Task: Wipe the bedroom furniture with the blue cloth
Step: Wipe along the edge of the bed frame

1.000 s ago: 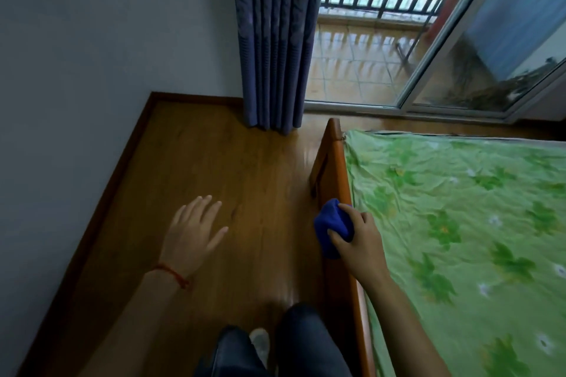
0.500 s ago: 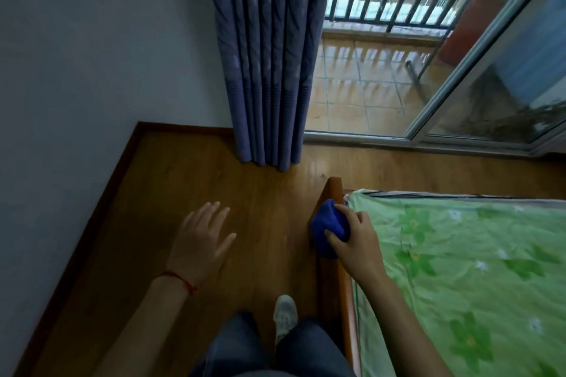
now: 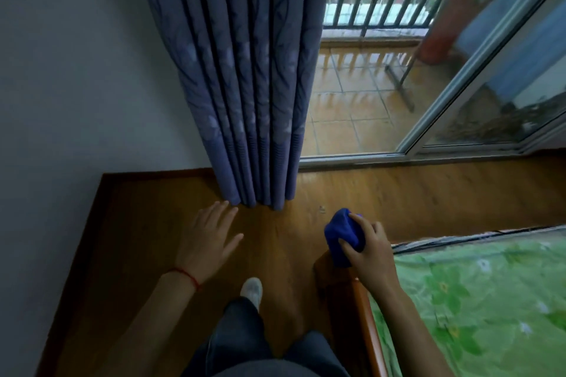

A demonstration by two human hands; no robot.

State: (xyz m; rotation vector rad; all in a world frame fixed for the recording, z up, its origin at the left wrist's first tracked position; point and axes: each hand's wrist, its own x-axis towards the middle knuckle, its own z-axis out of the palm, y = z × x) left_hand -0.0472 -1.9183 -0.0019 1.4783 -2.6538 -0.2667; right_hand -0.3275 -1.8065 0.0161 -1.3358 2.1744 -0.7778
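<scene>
- The blue cloth has moved along the wooden bed rail since a second ago. Back then it was at the middle of the rail. Now it sits right at the end of the rail, on the corner post.
- The right hand holds the cloth in a tight grip. The fingers and thumb are curled round it and press it down on the wood.
- The left hand holds nothing. Its fingers are spread out flat, and it hangs in the air over the wooden floor, much as it did before.
- The person has stepped closer to the curtain and the glass door.
- I think this side of the bed is now wiped all the way to the end. The next part may be the end of the bed, by the green sheet.
- The cloth is dark blue and soft. It is bunched up into a ball, so only a small part touches the wood.
</scene>
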